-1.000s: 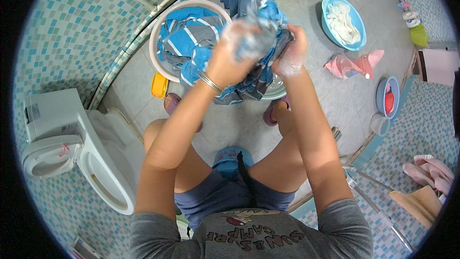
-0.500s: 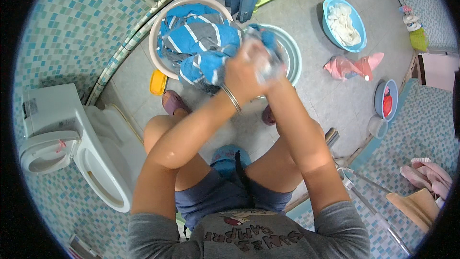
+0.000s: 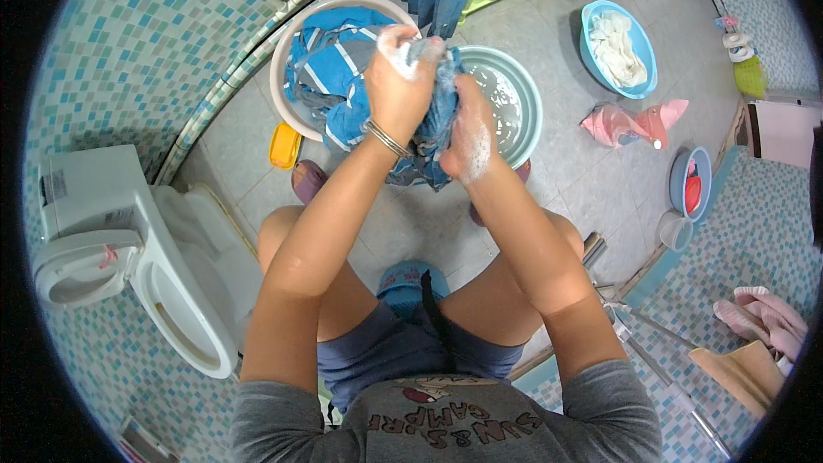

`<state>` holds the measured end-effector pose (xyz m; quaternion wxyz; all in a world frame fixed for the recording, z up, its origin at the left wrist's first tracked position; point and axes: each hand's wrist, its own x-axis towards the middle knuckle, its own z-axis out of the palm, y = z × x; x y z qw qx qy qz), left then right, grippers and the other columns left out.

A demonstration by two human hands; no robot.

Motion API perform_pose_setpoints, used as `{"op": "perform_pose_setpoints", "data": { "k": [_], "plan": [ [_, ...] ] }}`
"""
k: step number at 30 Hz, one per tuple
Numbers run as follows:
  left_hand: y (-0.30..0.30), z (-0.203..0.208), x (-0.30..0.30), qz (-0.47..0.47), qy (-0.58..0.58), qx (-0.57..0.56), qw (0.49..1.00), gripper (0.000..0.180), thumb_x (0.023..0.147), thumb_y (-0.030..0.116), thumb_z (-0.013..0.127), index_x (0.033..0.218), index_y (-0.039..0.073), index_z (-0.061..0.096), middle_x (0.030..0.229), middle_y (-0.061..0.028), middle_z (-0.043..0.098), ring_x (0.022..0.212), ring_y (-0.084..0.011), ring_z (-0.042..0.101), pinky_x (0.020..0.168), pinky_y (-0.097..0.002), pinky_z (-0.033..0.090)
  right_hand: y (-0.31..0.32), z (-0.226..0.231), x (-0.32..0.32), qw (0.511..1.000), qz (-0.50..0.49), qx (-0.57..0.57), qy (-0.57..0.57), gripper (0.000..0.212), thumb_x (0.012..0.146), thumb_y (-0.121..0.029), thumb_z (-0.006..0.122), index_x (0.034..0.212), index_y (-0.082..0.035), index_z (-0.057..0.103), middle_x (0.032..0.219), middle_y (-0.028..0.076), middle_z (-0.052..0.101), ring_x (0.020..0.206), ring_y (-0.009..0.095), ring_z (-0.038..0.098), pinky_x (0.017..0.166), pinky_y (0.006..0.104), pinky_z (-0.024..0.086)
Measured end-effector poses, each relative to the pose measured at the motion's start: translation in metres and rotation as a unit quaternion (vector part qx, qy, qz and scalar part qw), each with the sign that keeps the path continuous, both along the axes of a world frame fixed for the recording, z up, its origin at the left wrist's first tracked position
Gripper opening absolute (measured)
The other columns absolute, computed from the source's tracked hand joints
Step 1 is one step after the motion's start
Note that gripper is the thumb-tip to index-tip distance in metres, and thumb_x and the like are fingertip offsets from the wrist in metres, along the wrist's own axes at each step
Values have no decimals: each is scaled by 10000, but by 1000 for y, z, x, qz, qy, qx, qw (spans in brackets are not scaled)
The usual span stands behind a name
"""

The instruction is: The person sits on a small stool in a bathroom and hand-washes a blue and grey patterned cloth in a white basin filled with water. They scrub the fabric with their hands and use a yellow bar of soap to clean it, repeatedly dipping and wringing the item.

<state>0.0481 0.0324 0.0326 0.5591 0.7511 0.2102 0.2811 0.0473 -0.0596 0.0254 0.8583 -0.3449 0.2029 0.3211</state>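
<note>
Head view showed the left hand (image 3: 396,86), soapy and wearing a bangle, with its fingers curled tight around a wet blue cloth (image 3: 437,120). At three o'clock from it, touching the same bundle, the right hand (image 3: 467,133) was also closed on the cloth, foam over its knuckles. The cloth hung above the near rim of a teal basin (image 3: 523,103). At nine o'clock sat a white tub (image 3: 279,77) heaped with striped blue laundry (image 3: 330,69).
</note>
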Motion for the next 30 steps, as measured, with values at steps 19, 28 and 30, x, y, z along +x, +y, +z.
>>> {"op": "perform_pose_setpoints", "data": {
  "k": [19, 28, 30],
  "plan": [
    [-20, -2, -33, -172, -118, 173, 963, 183, 741, 200, 669, 716, 38, 588, 703, -100, 585, 609, -233, 580, 587, -320, 471, -19, -24, 4, 999, 9, 12, -46, 316, 881, -291, 522, 1038, -24, 585, 958, 98, 616, 836, 186, 600, 790, 333, 483],
    [43, -4, -15, -321, 191, -206, 905, 374, 824, 322, 629, 1018, 3, 650, 941, -67, 644, 912, -121, 560, 821, -276, 428, -56, 31, 27, 988, -18, -30, -151, 297, 813, -162, 521, 1042, 25, 557, 977, 130, 633, 876, 262, 617, 827, 386, 488],
    [49, -1, -18, -389, 269, -186, 861, 321, 814, 252, 645, 1023, 8, 651, 934, -49, 642, 879, -94, 565, 773, -244, 442, -66, 34, 34, 985, -26, -40, -164, 291, 797, -136, 527, 1031, 37, 554, 953, 136, 633, 846, 264, 624, 811, 395, 497]
  ]
}}
